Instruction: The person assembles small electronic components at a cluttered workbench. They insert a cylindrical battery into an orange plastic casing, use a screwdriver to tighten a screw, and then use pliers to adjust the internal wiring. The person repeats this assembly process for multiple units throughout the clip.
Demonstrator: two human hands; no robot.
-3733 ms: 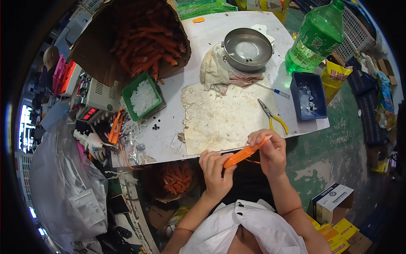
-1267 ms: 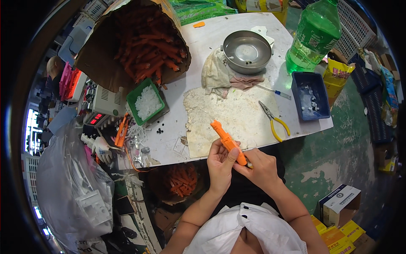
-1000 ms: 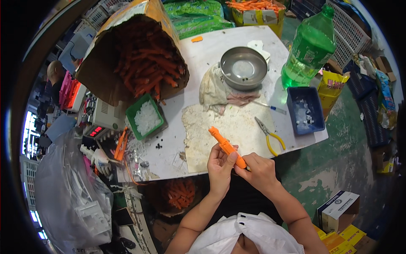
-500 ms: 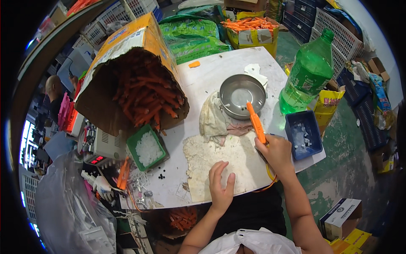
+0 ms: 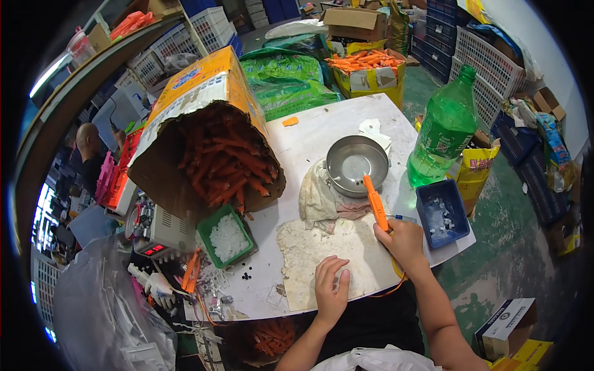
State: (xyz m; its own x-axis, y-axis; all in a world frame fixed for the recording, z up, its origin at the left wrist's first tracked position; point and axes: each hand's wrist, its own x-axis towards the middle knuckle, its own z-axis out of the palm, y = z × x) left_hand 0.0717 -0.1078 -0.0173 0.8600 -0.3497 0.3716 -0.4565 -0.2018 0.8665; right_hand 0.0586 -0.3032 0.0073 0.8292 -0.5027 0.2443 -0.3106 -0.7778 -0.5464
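At four o'clock the right hand (image 5: 406, 241) hides one end of the tool (image 5: 375, 204) and most of the pliers (image 5: 396, 267). Specks (image 5: 246, 276) at five o'clock from the green tray (image 5: 242, 255) are too small to identify. The lower edge crops the shirt (image 5: 377, 359).

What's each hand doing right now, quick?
Left hand: open, fingers loosely curved, nothing seen in it.
Right hand: closed, holding the long orange plastic piece.
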